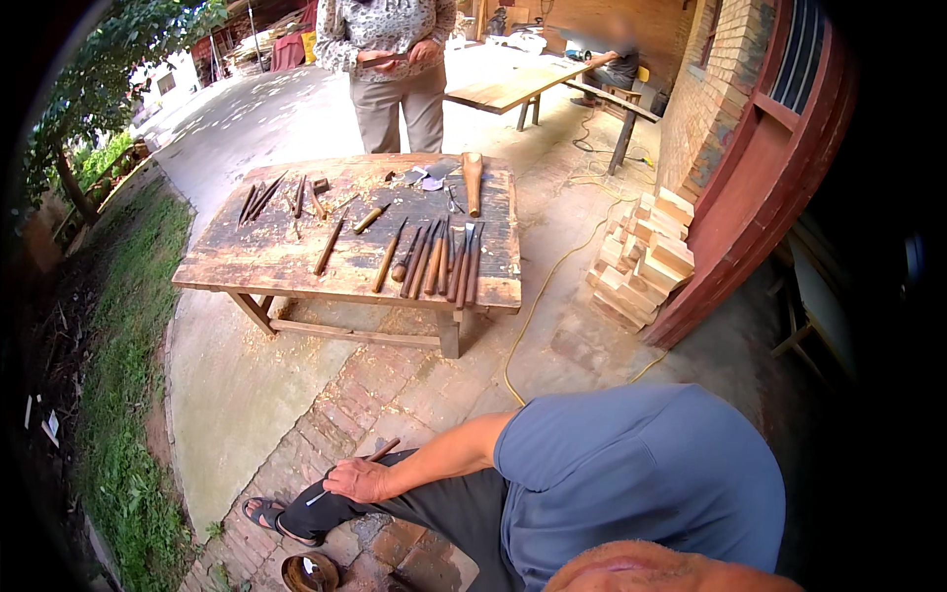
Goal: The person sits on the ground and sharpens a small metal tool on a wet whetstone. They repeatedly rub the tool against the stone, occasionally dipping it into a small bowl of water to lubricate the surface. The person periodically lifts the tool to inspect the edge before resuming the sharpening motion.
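Brick-and-concrete yard seen from above, items in descending size.

(a) Low, worn wooden surface [247, 261], centre, strewn with shavings.

(b) Seated person [641, 474] in a blue shirt, lower right, a co-worker directly below the camera. One bare forearm reaches toward the picture's left and rests across a dark-trousered knee.

(c) Standing person [395, 89] at the far edge of the surface, both hands held together at the waist.

(d) Stack of pale wood blocks [646, 261] against the brick wall, right.

(e) Row of wooden-handled chisels [434, 261] lying side by side near the front edge of the surface, long axes running front to back. A wooden mallet [473, 183] lies behind them.

(f) Seated person's hand [357, 481], fingers clenched around a slender carving tool [383, 452]. The tool's long axis is oblique, with the wooden handle up and to the right of the fist and the thin metal blade down and to the left, pointing toward a sandalled foot [264, 513]. The tool is well apart from the surface, which lies beyond the knee.

(g) Small dark bowl [309, 572] on the paving, just below the foot.

The wearer's own left hand and right hand are out of frame, so the state of their fingers cannot be told.
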Demonstrator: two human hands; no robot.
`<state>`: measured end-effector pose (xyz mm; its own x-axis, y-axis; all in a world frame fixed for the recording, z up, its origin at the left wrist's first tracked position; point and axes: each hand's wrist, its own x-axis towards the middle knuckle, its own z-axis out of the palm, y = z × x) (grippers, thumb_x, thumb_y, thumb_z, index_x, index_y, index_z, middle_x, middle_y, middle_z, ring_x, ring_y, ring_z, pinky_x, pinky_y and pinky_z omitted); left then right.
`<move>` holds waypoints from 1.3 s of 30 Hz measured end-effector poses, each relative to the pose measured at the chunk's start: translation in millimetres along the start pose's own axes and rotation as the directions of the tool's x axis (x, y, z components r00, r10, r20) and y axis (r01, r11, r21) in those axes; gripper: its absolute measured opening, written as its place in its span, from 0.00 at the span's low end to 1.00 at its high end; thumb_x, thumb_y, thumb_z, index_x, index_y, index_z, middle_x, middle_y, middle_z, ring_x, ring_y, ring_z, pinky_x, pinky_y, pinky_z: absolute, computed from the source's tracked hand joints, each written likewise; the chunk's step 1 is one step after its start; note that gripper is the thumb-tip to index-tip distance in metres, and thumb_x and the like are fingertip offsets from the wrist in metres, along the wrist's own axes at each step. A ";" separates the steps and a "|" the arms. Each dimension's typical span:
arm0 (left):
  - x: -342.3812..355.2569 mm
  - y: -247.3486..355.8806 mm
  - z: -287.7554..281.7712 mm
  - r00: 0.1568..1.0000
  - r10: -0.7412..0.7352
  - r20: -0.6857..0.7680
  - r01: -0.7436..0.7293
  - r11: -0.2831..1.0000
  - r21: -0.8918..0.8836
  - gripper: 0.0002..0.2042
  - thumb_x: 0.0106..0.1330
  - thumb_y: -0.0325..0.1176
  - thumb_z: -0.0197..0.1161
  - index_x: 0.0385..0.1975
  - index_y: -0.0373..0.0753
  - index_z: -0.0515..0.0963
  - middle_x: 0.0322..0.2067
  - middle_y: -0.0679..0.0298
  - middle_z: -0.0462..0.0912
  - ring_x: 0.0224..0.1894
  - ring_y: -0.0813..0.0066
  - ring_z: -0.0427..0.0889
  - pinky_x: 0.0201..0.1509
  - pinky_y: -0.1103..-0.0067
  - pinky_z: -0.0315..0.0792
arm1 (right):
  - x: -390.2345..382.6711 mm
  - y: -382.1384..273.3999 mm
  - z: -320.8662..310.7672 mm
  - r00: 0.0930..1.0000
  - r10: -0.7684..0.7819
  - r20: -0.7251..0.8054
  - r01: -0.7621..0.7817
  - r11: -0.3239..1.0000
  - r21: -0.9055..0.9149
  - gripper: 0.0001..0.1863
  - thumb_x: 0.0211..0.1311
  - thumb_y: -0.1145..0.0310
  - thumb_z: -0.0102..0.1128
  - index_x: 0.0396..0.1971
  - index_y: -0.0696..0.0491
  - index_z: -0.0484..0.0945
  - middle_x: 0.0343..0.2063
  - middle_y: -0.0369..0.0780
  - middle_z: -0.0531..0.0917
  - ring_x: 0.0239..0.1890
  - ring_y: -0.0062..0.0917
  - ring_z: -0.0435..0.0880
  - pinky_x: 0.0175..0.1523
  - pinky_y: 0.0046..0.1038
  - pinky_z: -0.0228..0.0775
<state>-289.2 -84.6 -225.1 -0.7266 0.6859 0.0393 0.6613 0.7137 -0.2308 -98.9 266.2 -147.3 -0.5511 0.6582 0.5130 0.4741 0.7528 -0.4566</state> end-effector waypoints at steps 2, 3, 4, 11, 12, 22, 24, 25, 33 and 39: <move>-6.8 -6.1 2.3 1.000 -0.016 -0.005 0.016 1.000 0.013 0.25 0.57 0.63 0.68 0.16 0.45 0.82 0.17 0.60 0.83 0.20 0.58 0.84 0.24 0.63 0.75 | 2.4 0.4 -2.9 1.000 -0.005 0.012 0.005 1.000 0.012 0.06 0.66 0.65 0.59 0.37 0.51 0.76 0.31 0.41 0.78 0.38 0.38 0.81 0.44 0.38 0.75; -10.8 -9.9 2.2 1.000 -0.024 -0.010 0.025 0.999 0.022 0.25 0.56 0.63 0.68 0.15 0.45 0.82 0.17 0.60 0.83 0.19 0.58 0.84 0.24 0.63 0.75 | 3.9 0.8 -4.5 0.999 -0.028 0.035 0.028 1.000 -0.006 0.05 0.65 0.67 0.58 0.35 0.51 0.75 0.30 0.41 0.78 0.38 0.38 0.81 0.45 0.36 0.74; -13.2 -6.4 4.3 1.000 -0.023 -0.016 0.023 0.999 0.026 0.26 0.56 0.63 0.68 0.15 0.45 0.82 0.16 0.60 0.83 0.19 0.59 0.84 0.24 0.63 0.75 | 2.3 4.6 -9.5 0.998 -0.068 -0.006 0.068 0.998 -0.013 0.04 0.62 0.69 0.58 0.34 0.51 0.74 0.30 0.41 0.78 0.37 0.37 0.81 0.46 0.35 0.73; -20.5 -14.1 5.8 0.998 -0.042 -0.047 0.045 0.996 0.074 0.26 0.56 0.64 0.67 0.11 0.46 0.81 0.14 0.62 0.82 0.18 0.60 0.84 0.22 0.63 0.75 | 0.7 1.2 -5.8 0.996 -0.088 -0.010 0.087 0.995 -0.052 0.04 0.58 0.70 0.55 0.33 0.51 0.73 0.29 0.40 0.76 0.36 0.35 0.80 0.45 0.34 0.72; -22.2 -13.9 6.2 0.998 -0.042 -0.043 0.046 0.995 0.088 0.27 0.56 0.64 0.67 0.11 0.46 0.80 0.14 0.62 0.82 0.17 0.60 0.83 0.22 0.63 0.75 | 0.6 0.7 -5.3 0.996 -0.089 -0.012 0.088 0.995 -0.046 0.04 0.58 0.70 0.54 0.33 0.51 0.73 0.29 0.40 0.76 0.36 0.35 0.80 0.45 0.34 0.72; -20.8 -13.5 -2.2 0.999 -0.028 -0.036 0.030 0.997 0.070 0.26 0.56 0.62 0.68 0.11 0.46 0.82 0.13 0.62 0.81 0.16 0.61 0.83 0.20 0.64 0.73 | -1.1 1.9 -8.0 0.997 -0.065 -0.042 0.064 0.998 -0.018 0.03 0.59 0.70 0.54 0.32 0.50 0.74 0.29 0.39 0.76 0.37 0.34 0.79 0.47 0.33 0.71; -20.9 -13.1 -3.0 0.999 -0.022 -0.026 0.024 0.996 0.081 0.25 0.56 0.62 0.68 0.11 0.46 0.83 0.13 0.62 0.82 0.16 0.60 0.83 0.20 0.64 0.73 | -0.5 1.4 -9.2 0.997 -0.068 -0.020 0.068 0.998 -0.007 0.02 0.59 0.70 0.54 0.32 0.50 0.74 0.29 0.39 0.76 0.37 0.33 0.79 0.47 0.33 0.71; -21.1 -13.0 -3.4 1.000 -0.020 -0.021 0.022 0.996 0.087 0.25 0.57 0.62 0.68 0.11 0.46 0.83 0.13 0.62 0.82 0.16 0.60 0.83 0.20 0.64 0.73 | -0.3 1.2 -8.9 0.998 -0.062 -0.023 0.062 0.998 -0.011 0.03 0.59 0.70 0.54 0.32 0.50 0.74 0.29 0.39 0.76 0.37 0.33 0.79 0.47 0.33 0.71; -18.2 -12.7 -4.4 0.996 -0.066 0.061 0.061 0.995 0.083 0.26 0.59 0.63 0.66 0.14 0.46 0.86 0.14 0.62 0.83 0.18 0.61 0.84 0.22 0.64 0.76 | 0.7 4.1 -7.0 0.995 -0.010 0.098 0.010 1.000 0.009 0.04 0.60 0.69 0.53 0.34 0.51 0.75 0.33 0.42 0.80 0.41 0.37 0.81 0.50 0.37 0.73; -14.5 -11.3 -4.2 0.981 -0.110 0.158 0.092 0.989 0.117 0.26 0.60 0.63 0.65 0.17 0.45 0.87 0.15 0.61 0.84 0.20 0.61 0.86 0.24 0.65 0.78 | -0.8 5.2 -3.3 0.998 -0.039 -0.046 0.039 0.999 -0.005 0.02 0.59 0.72 0.53 0.32 0.51 0.74 0.27 0.39 0.75 0.36 0.34 0.79 0.47 0.34 0.70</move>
<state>-285.4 -101.9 -219.0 -0.8154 0.5720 -0.0896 0.5650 0.7524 -0.3386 -93.6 269.6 -147.7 -0.5374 0.6276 0.5632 0.4555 0.7781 -0.4325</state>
